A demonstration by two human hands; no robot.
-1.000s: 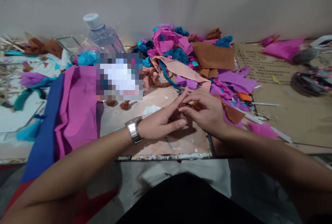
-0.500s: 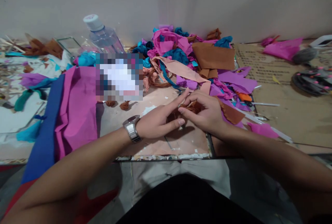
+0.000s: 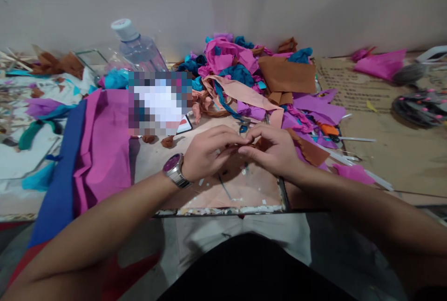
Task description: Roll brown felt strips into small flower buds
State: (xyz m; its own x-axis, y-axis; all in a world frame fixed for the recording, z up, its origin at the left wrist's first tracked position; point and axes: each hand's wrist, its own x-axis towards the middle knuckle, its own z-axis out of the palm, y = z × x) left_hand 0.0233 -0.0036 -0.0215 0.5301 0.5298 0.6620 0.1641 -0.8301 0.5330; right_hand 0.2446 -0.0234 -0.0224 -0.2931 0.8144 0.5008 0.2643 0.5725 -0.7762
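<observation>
Over the work surface [image 3: 251, 189], my left hand [image 3: 211, 152] and my right hand [image 3: 275, 150] meet at the fingertips. Between them is a small piece of crumpled brown crepe paper [image 3: 261, 143], mostly hidden by my fingers. Thumb and fingers of my right hand are closed round it. My left hand, with a metal watch [image 3: 176, 170] at the wrist, pinches at its left end. Two small brown paper balls, one of them a crumpled wad [image 3: 168, 141], lie to the left of my hands. Just beyond my fingertips lies a small tool [image 3: 243, 129], partly covered.
A heap of pink, blue, purple and brown crepe paper [image 3: 230, 56] lies against the wall. A capped clear bottle [image 3: 143, 52] stands behind a blurred-out patch. Folded pink paper [image 3: 108, 152] lies left; cardboard [image 3: 391, 152] and a dark pin holder [image 3: 419, 109] lie right.
My left hand has turned, its stretched fingers curling in to meet my right fingertips. The watch face has rotated into view. My right hand has stayed nearly in place.
</observation>
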